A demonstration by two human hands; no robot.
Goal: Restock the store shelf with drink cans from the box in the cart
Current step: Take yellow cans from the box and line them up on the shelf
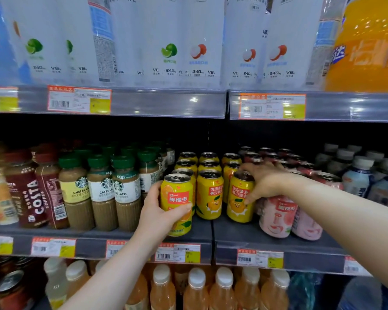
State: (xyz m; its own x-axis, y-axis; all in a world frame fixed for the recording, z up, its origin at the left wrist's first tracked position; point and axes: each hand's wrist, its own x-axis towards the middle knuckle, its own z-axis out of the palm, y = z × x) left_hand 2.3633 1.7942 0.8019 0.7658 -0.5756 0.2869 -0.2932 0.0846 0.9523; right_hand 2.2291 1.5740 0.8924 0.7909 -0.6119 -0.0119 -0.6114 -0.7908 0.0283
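Note:
Yellow orange-drink cans stand in three rows on the middle shelf (143,237). My left hand (159,211) grips the front can of the left row (177,198), which stands near the shelf's front edge. My right hand (263,182) reaches in from the right and holds the front can of the right row (239,202) from above, fingers over its top and thumb on its face. The middle row's front can (209,194) stands free between them. The box and the cart are out of view.
Pink peach cans (277,217) stand just right of the yellow rows, under my right forearm. Starbucks bottles (103,193) and Costa bottles (25,191) fill the shelf to the left. White bottles (356,175) stand far right. Tall bottles line the shelf above, capped juice bottles the shelf below.

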